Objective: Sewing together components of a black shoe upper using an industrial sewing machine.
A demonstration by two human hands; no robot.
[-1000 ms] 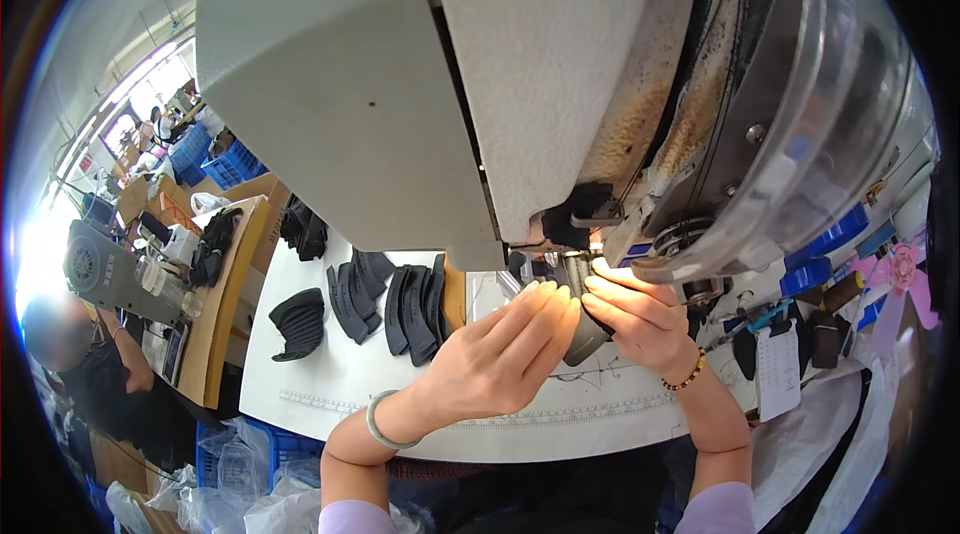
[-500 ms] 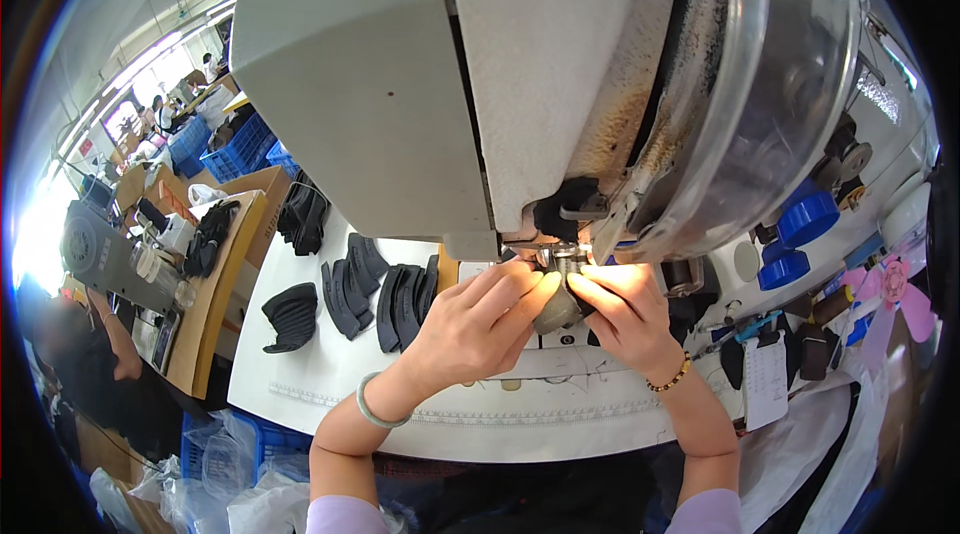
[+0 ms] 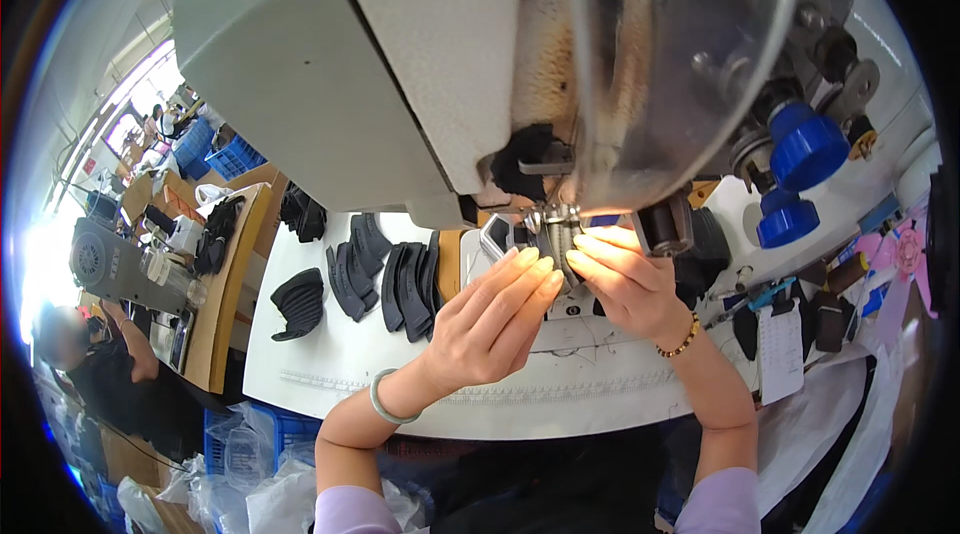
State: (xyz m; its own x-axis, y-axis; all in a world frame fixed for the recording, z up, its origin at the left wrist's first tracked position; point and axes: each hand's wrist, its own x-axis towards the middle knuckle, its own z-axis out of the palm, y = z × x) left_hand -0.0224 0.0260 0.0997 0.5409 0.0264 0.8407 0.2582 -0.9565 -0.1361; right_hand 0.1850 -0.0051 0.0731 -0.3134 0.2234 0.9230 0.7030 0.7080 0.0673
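Left grip (image 3: 488, 322): fingers bunched | right grip (image 3: 632, 282): fingers bent | forearms (image 3: 722, 394) angled inward

I see warm yellow light on the bare fingertips (image 3: 582, 259) under the big, pale grey machine (image 3: 290, 84). White glare hides the far left. The curved white desk (image 3: 500, 422) looks bright. Lines bend near the black rim.

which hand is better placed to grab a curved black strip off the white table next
Likely the left hand: it is nearer the curved black strips, while the right hand is farther off, beyond the left.
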